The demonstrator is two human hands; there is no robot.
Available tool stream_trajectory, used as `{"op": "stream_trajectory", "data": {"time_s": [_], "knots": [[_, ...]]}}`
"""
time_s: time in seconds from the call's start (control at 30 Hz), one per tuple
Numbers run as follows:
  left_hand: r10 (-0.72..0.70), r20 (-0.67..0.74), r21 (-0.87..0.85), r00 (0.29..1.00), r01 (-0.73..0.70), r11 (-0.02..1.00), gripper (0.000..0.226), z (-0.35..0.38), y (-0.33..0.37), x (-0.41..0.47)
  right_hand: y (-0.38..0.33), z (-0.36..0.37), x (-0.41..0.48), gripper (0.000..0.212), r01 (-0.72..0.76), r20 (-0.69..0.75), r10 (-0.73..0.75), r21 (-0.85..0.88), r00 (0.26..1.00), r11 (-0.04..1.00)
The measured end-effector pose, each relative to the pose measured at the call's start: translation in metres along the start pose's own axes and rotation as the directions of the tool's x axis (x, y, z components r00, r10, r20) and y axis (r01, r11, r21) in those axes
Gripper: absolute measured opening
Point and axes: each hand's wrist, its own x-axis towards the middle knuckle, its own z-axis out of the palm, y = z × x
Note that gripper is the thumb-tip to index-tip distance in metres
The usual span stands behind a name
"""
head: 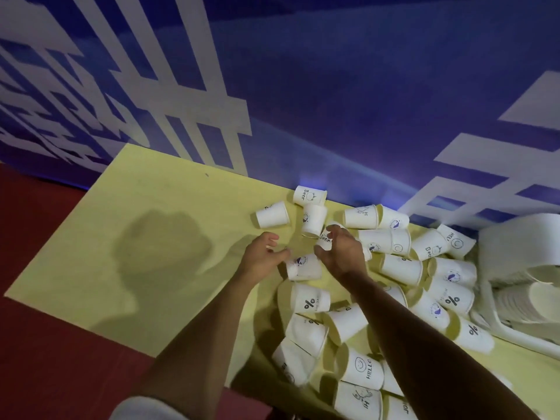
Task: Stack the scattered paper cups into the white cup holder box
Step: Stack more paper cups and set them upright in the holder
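Paper cups (401, 268) litter the tabletop (151, 237); right grip (342, 253) clasps a Bear cup (325, 239); left grip (260, 257) released beside another.

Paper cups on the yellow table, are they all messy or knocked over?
Yes. Many white paper cups lie tipped on their sides across the yellow table, some overlapping, pointing every way. Only the white cup holder box at the right seems to hold neatly nested ones.
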Motion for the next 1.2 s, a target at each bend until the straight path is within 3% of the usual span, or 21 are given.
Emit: {"op": "stream_trajectory", "data": {"time_s": [0.2,0.43,0.57,0.67,0.77,1.2], "knots": [[0.014,-0.042,0.016,0.999,-0.014,1.0,0.045,-0.014,0.01,0.043,-0.01,0.014,0.046,0.05,-0.008,0.003,0.009,-0.05,1.0,0.999],[0.086,-0.066,0.063,0.994,-0.081,0.995,0.045,-0.018,0.026,0.092,-0.017,0.022,0.095,0.046,-0.161,-0.051,0.154,-0.173,0.987,0.972],[0.14,-0.142,0.193,0.98,-0.111,0.975,0.049,-0.018,0.024,0.111,-0.016,0.031,0.11,0.059,-0.224,-0.048,0.219,-0.22,0.975,0.949],[0.118,-0.088,0.389,0.989,-0.075,0.918,0.059,-0.015,0.022,0.121,-0.015,0.038,0.116,0.065,-0.262,-0.036,0.261,-0.247,0.965,0.933],[0.068,-0.036,0.474,0.997,-0.043,0.88,0.07,-0.011,0.018,0.124,-0.014,0.042,0.119,0.069,-0.299,-0.015,0.304,-0.233,0.953,0.926],[0.029,-0.076,0.4,0.997,0.004,0.916,0.065,-0.003,0.029,0.102,-0.015,0.027,0.099,0.066,-0.256,-0.065,0.248,-0.201,0.967,0.946]]}}
